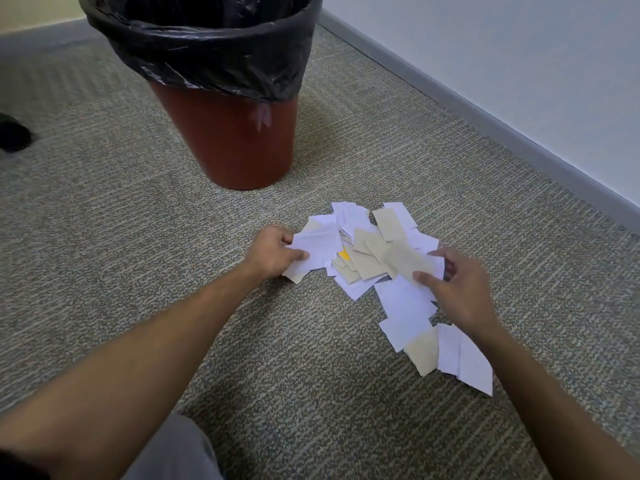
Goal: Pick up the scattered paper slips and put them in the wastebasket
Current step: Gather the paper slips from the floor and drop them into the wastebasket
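A heap of white and beige paper slips [370, 251] lies on the carpet, with one yellow scrap among them. More slips [446, 351] trail toward me at the lower right. My left hand [272, 252] grips a bunch of white slips at the heap's left edge. My right hand [457, 289] pinches beige and white slips at the heap's right side, thumb on top. The red-brown wastebasket [232, 140], lined with a black bag, stands upright behind the heap to the left; its inside is dark.
A white wall with grey baseboard [502, 133] runs diagonally on the right, close to the slips. A dark object [14, 133] sits at the left edge. My grey trouser knee [173, 452] shows at the bottom. Grey-green carpet [104, 220] surrounds the wastebasket.
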Motion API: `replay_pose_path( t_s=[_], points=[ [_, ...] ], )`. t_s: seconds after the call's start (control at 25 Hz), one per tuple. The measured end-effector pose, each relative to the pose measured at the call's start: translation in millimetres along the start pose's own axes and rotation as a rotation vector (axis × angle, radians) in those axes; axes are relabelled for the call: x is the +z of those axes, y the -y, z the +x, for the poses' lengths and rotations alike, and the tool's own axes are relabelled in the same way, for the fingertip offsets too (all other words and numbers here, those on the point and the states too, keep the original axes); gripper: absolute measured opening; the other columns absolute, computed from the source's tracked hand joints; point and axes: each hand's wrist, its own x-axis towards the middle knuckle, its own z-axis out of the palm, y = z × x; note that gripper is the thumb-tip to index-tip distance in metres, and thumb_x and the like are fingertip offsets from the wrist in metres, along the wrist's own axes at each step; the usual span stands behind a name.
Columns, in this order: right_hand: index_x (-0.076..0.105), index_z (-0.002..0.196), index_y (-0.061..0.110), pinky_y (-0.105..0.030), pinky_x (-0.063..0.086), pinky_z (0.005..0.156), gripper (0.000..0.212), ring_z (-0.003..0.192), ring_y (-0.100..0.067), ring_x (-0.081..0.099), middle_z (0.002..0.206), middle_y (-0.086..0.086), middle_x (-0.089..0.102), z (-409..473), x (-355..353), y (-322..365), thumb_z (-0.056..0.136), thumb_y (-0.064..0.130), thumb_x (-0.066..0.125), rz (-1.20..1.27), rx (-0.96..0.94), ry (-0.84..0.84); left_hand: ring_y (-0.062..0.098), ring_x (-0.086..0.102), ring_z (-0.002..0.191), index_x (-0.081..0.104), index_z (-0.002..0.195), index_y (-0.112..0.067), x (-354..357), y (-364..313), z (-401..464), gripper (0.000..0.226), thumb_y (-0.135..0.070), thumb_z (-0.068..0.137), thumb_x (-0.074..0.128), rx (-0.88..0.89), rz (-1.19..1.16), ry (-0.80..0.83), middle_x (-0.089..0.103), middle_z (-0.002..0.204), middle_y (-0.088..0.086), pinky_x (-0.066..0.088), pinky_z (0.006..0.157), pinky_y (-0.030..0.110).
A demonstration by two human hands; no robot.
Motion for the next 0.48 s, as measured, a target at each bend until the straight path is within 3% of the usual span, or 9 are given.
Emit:
replay_pose_path(
  t_s=[0.12,0.2,0.32,0.48],
  points=[
    [0.059,0.119,0.019,-0.041,0.053,0.074,0.036,0.084,-0.029,0.064,0.094,-0.007,0.069,-10,-2,-4,0.086,0.028,0.068,-0.464,-0.158,0.138,0.021,0.065,0.077,0.074,0.091,0.0,1,-7,-13,0.019,-0.01,0.075,0.079,-0.046,-0.057,-0.068,0.073,0.094,0.01,0.052,0.066,0.031],
    [0.051,0.127,0.019,-0.04,0.051,0.071,0.041,0.083,-0.031,0.063,0.09,-0.005,0.066,-14,-3,-5,0.091,0.036,0.06,-0.592,-0.222,0.204,0.019,0.064,0.079,0.073,0.103,-0.004,2,-10,-23,0.028,-0.01,0.077,0.078,-0.046,-0.068,-0.107,0.069,0.092,0.004,0.048,0.066,0.026],
    [0.049,0.121,0.018,-0.037,0.048,0.063,0.032,0.078,-0.031,0.063,0.084,-0.004,0.064,-19,-2,-5,0.095,0.037,0.051,-0.647,-0.302,0.199,0.022,0.064,0.086,0.07,0.109,-0.007,0,-6,-36,0.034,-0.01,0.077,0.077,-0.005,-0.06,-0.147,0.067,0.094,0.003,0.05,0.071,0.03],
    [0.058,0.114,0.018,-0.038,0.05,0.065,0.024,0.075,-0.029,0.064,0.084,-0.006,0.068,-22,-8,-7,0.095,0.031,0.054,-0.524,-0.306,0.171,0.017,0.058,0.081,0.059,0.102,-0.012,-3,-1,-56,0.029,-0.005,0.079,0.074,0.035,-0.139,-0.195,0.061,0.092,0.002,0.045,0.061,0.025]
  ],
)
